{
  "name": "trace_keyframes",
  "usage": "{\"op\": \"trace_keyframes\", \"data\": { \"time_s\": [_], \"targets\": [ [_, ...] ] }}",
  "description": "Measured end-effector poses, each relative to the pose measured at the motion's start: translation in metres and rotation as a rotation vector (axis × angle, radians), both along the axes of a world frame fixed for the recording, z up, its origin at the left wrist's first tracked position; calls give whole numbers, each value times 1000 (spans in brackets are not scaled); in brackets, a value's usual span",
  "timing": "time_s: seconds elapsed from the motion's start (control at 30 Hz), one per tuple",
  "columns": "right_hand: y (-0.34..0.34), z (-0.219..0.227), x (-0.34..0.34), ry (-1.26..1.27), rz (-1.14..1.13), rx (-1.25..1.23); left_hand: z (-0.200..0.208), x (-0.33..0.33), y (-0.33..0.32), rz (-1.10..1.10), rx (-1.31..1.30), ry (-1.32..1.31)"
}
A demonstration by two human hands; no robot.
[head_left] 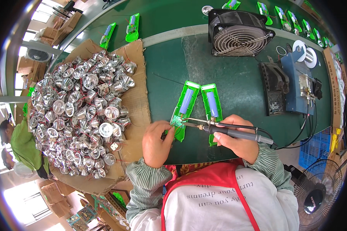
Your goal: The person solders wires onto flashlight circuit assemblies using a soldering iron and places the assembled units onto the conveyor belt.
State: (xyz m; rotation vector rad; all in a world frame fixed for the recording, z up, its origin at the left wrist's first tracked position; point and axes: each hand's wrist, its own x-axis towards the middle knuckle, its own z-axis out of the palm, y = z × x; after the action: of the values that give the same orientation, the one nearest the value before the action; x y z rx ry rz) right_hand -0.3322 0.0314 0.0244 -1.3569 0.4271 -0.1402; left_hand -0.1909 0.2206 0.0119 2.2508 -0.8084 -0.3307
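Observation:
My right hand (237,140) grips a soldering iron (235,133) with a thin metal feed tube along it. Its tip points left onto a small green circuit board (177,121). That board sits in a bright green plastic housing (180,134), which also holds a purple cylindrical battery (186,101). At the board's left edge my left hand (157,142) is closed, thumb and forefinger pinched together; what they hold is too small to make out, though dark wire shows beside them. A second green housing (210,90) with a battery lies close on the right, partly behind the iron and my right hand.
A heap of silver reflector cups (79,111) with wires covers cardboard (137,96) at left. A black boxed fan (241,34) stands at the back; a blue soldering unit with solder spools (297,73) is at right. More green housings (132,27) line the far bench. Cables trail right.

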Motion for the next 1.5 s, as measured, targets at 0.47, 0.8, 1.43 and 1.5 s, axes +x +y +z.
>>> {"op": "trace_keyframes", "data": {
  "time_s": [0.47,0.8,1.43,1.5],
  "targets": [
    [1,-4,2,-27,-34,27,-2,-6,0,153,-94,-122],
    [0,-3,5,13,16,79,5,-6,-5,-55,51,-136],
    [0,-10,8,38,70,95,7,-7,-5,-72,75,-102],
    [1,-7,7,19,41,106,6,-7,-5,-72,74,-104]
  ]
}}
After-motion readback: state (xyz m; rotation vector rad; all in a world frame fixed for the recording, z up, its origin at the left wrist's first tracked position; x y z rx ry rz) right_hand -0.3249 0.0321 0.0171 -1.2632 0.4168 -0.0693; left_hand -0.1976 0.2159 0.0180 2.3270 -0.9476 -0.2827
